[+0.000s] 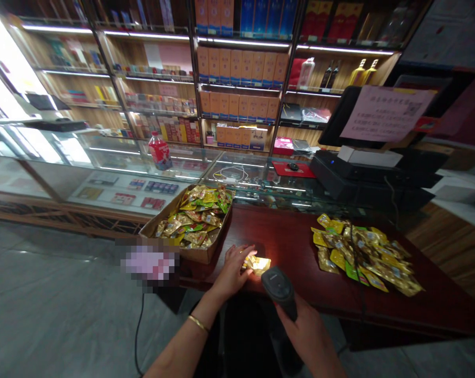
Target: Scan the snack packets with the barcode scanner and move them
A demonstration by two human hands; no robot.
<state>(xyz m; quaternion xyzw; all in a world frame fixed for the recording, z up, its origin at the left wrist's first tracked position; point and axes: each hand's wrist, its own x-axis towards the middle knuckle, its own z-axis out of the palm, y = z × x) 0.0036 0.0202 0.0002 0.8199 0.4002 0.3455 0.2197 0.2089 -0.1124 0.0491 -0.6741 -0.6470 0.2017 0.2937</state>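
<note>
My left hand, with a bangle on the wrist, has its fingers closed on the edge of a small gold snack packet on the dark red table. A bright patch of light falls on this packet. Wrapped in my right hand is a black handheld barcode scanner, its head close to the packet. Left of my left hand stands an open cardboard box filled with gold, yellow and green snack packets. A loose pile of similar packets lies on the right of the table.
Behind the table runs a glass display counter bearing a red-labelled bottle, a white cable and a mouse on a red mat. A monitor stands at the right. A dark cord crosses the right pile.
</note>
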